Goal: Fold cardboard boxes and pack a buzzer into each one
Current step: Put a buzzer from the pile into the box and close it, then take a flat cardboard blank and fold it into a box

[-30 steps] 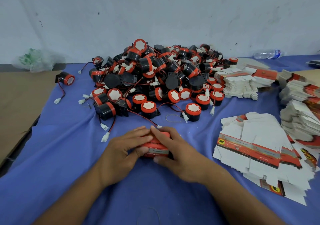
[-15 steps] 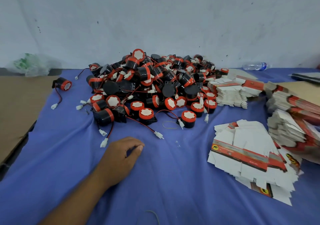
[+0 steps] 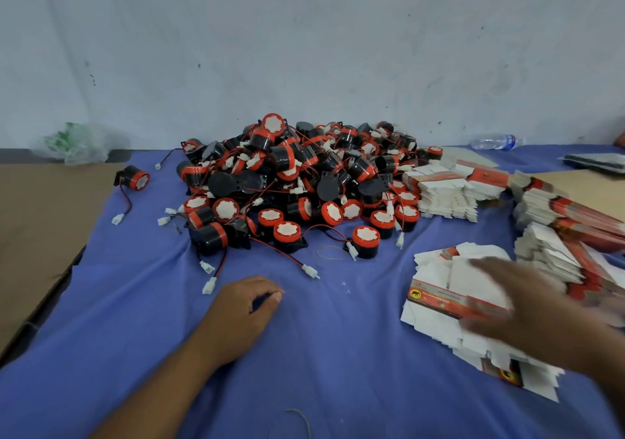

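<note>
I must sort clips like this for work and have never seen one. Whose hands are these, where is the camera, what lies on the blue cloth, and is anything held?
There is no machine here: these are one person's two bare hands, filmed by a wide-angle camera worn on the head, looking forward and down. On the blue cloth lies a pile of buzzers, black with red rims and thin wires; one lone buzzer lies apart on the left. To the right are stacks of flat boxes, not yet folded. The left hand rests on the cloth, fingers loosely curled, holding nothing. The right hand, blurred, is spread open over the nearest stack; whether it touches is unclear.
</note>
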Tool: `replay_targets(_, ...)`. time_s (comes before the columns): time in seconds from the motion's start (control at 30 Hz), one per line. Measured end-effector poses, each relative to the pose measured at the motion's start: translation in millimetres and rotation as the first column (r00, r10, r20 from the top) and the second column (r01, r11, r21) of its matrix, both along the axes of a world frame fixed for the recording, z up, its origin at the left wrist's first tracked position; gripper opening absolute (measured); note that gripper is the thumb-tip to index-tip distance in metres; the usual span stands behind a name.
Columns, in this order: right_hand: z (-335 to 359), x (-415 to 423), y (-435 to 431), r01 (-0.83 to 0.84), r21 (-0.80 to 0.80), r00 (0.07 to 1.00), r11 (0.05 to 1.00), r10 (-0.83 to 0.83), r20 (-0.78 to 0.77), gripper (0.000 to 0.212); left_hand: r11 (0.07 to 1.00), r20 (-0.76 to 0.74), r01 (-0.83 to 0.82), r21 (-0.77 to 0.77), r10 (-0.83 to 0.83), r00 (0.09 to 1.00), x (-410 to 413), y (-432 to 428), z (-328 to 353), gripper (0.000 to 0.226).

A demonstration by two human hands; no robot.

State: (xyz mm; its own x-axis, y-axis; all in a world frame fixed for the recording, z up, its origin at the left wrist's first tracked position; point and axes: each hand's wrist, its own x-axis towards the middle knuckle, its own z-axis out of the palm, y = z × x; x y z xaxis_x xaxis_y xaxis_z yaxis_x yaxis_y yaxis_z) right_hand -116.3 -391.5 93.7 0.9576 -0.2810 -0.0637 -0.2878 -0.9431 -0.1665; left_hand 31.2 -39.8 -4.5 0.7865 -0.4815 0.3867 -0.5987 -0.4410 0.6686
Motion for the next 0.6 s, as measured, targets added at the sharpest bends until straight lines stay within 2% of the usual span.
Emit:
replay_targets(0.07, -8, 6, 28, -0.085, -0.025, 0.961, 0.996, 0.075, -0.266, 0.11, 1.0, -0.004, 0.006, 0.001, -0.006, 1.0, 0, 0, 1, 0.012)
replay_targets(0.1, -18, 12, 32, -0.068, -0.061, 0.945, 0.996, 0.045, -0.325, 0.109, 1.0, -0.006, 0.013, 0.002, -0.013, 1.0, 0, 0, 1, 0.012)
replay_targets(0.17, -11, 22, 27, -0.026, -0.094, 0.957, 0.995, -0.002, -0.291, 0.109, 1.0, -0.001, 0.019, 0.004, -0.019, 1.0, 0, 1, 1, 0.013)
replay_targets(0.27, -12, 15, 24, -0.074, -0.117, 0.928, 0.99, 0.026, -0.372, 0.11, 1.0, 0.009, 0.022, 0.007, -0.022, 1.0, 2, 2, 0, 0.012)
replay_targets(0.33, -14, 11, 22, -0.071, -0.096, 0.929, 0.993, 0.031, -0.368, 0.116, 0.999, 0.012, 0.033, 0.007, -0.033, 0.999, 2, 1, -1, 0.012)
replay_targets(0.4, -12, 8, 19, -0.006, -0.036, 0.956, 0.999, -0.005, -0.292, 0.126, 0.999, 0.014, 0.037, 0.006, -0.037, 0.999, 1, 1, 0, 0.013)
replay_targets(0.5, -5, 2, 19, 0.141, 0.182, 0.974, 0.973, -0.104, -0.199, 0.136, 0.999, 0.012, 0.031, 0.007, -0.031, 0.999, 0, 1, 0, 0.013)
replay_targets(0.6, -7, 4, 15, 0.248, 0.389, 0.968, 0.887, -0.237, -0.077, 0.123, 0.999, 0.01, 0.038, 0.012, -0.038, 0.999, 0, 0, 1, 0.014)
